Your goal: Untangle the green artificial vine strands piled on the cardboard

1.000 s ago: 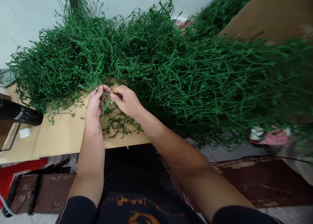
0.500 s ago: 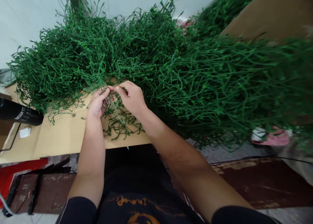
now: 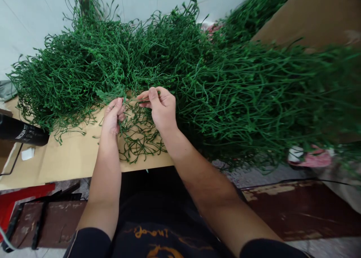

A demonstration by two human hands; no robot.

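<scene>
A big heap of green plastic stems (image 3: pixel 175 62) covers the back of a tan board (image 3: pixel 70 156) and spills off to the right. A small branched green sprig (image 3: pixel 138 138) lies on the board in front of me. My left hand (image 3: pixel 113 117) pinches strands of this sprig at its upper left. My right hand (image 3: pixel 160 106) grips a thin green stem between thumb and fingers, held level just above the sprig. The two hands are a short gap apart.
A black cylinder (image 3: pixel 22 132) lies at the left edge of the board beside a white scrap (image 3: pixel 28 153). A red object (image 3: pixel 11 201) and dark brown planks (image 3: pixel 296 209) sit lower down. A brown cardboard sheet (image 3: pixel 310 14) leans at the upper right.
My right hand has lifted up and to the right, drawing a stem out sideways. My left hand has stayed almost in place, and the hands have parted a little.
</scene>
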